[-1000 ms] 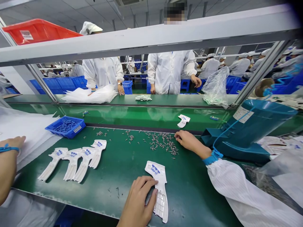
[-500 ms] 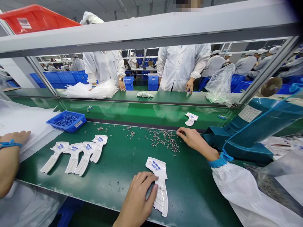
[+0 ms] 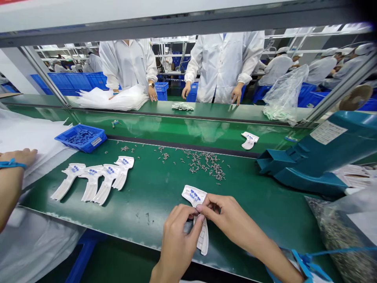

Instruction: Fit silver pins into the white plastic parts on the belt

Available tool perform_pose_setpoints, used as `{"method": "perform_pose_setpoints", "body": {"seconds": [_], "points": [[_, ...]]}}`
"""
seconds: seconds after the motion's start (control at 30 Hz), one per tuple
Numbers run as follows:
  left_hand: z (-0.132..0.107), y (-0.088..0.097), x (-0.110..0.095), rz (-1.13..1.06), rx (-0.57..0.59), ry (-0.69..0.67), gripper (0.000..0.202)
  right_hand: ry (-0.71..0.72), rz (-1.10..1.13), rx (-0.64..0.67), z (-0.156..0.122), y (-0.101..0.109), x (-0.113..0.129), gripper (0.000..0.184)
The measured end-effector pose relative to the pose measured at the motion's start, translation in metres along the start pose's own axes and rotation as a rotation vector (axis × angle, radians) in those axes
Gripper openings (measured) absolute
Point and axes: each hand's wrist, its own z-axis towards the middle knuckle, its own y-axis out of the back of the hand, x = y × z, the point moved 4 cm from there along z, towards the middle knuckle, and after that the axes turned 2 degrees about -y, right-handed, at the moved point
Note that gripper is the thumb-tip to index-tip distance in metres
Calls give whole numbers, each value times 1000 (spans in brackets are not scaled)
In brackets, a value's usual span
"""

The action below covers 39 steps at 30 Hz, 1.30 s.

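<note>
A white plastic handle-shaped part (image 3: 193, 195) with blue inserts lies on the green bench mat (image 3: 153, 196) near the front edge. My left hand (image 3: 178, 239) is curled over its lower half, fingers pressing and gripping it. My right hand (image 3: 229, 218) meets the left over the part's middle, thumb and forefinger pinched together; whatever they hold is too small to see. A scatter of small metal screws (image 3: 206, 165) lies just beyond the part.
Several matching white parts (image 3: 97, 179) lie in a row at left, a blue tray (image 3: 81, 137) behind them. A teal machine (image 3: 318, 157) stands at right. A co-worker's hand (image 3: 17, 157) rests at far left. People in white coats stand across the conveyor (image 3: 182, 131).
My right hand left the screw pile and came back to the white part, pinched shut. The camera tilted down. My left hand stayed on the part.
</note>
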Motion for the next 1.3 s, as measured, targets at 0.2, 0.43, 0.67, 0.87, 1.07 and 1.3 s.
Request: {"method": "perform_pose_setpoints", "body": {"seconds": [0.2,0.43,0.67,0.87,1.07,1.3], "points": [[-2,3,0,43,-72,-20,12,-28,88,4,-2,-5,-3,28],[-5,4,-5,135,-77,-86,10,-38,139,56,-3,-4,-10,26],[-11,-2,8,336,241,-99,61,-9,-200,155,-8,-12,-12,25],[-11,-7,11,387,263,-88,54,-6,-320,170,-8,-15,-13,26],[-11,-8,10,395,253,-103,54,-3,-394,176,-12,-14,-10,25],[-11,-8,11,407,255,-102,53,-44,-433,200,-12,-13,-7,23]]}}
